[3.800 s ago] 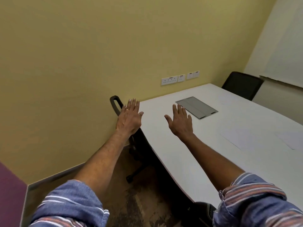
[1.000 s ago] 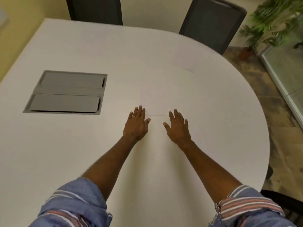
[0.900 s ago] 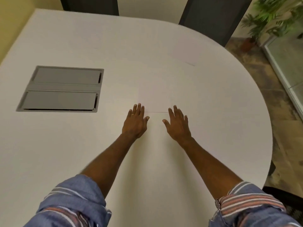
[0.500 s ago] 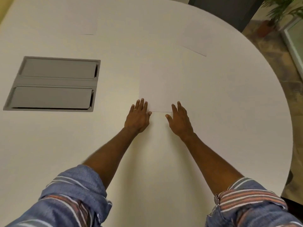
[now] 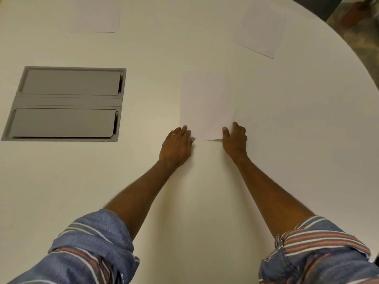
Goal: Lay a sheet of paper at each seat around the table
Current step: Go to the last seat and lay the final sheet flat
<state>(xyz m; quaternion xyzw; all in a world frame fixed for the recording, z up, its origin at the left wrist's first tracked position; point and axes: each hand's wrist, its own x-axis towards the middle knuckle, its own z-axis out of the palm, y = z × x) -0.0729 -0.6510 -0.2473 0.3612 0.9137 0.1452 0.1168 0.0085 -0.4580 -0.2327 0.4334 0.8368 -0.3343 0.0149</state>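
A white sheet of paper (image 5: 206, 105) lies on the white table (image 5: 297, 152), straight ahead of me. My left hand (image 5: 177, 145) rests on its near left corner, fingers over the edge and thumb at the near edge. My right hand (image 5: 234, 140) grips the near right corner, thumb on top and fingers curled at the side. Between my hands the sheet's near edge bows slightly off the table. Two more sheets lie flat farther away: one sheet at the far left (image 5: 98, 17) and another sheet at the far right (image 5: 260, 31).
A grey recessed cable box (image 5: 63, 103) with two lids sits in the tabletop to the left. The table's rounded edge curves down the right side, with patterned floor (image 5: 365, 35) and a plant pot (image 5: 357, 14) beyond it.
I have turned from the table's wall end to the rounded end and leaned over it. My hands moved forward onto the sheet's near corners, and its near edge has lifted a little.
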